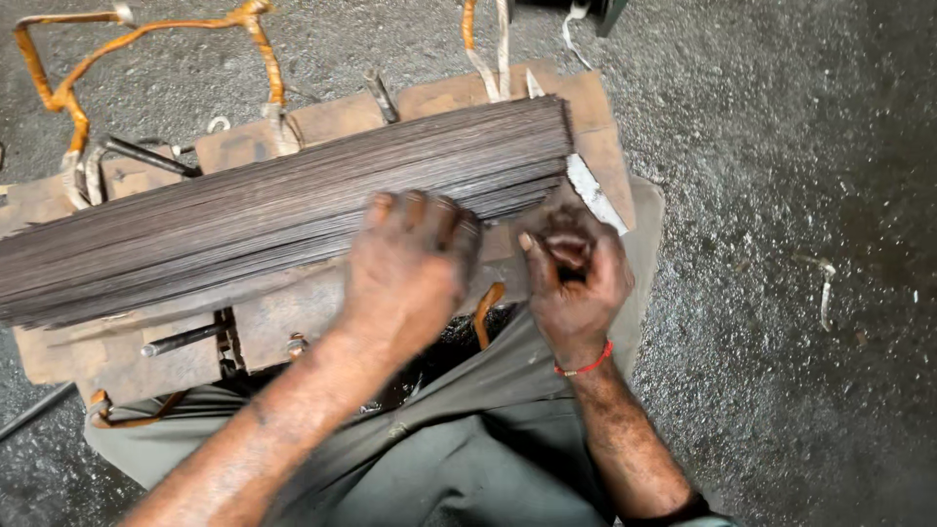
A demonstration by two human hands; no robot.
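Steel wires (pixel 264 210) lay bundled across a rusty jig (pixel 117 346), their cut ends just above the right hand (pixel 576 278), which pinched a few strands. Fingers of the left hand (pixel 405 268) pressed flat on the bundle's near edge. Bare floor (pixel 781 195) spread right of both.

From up here I see both forearms bare and smeared with dark grime, as are the left hand (pixel 405 268) and right hand (pixel 576 278). A thin red thread band (pixel 586 368) circles the right wrist. The legs wear grey-green trousers (pixel 459 459), and a dark edge at the right elbow may be a rolled sleeve.
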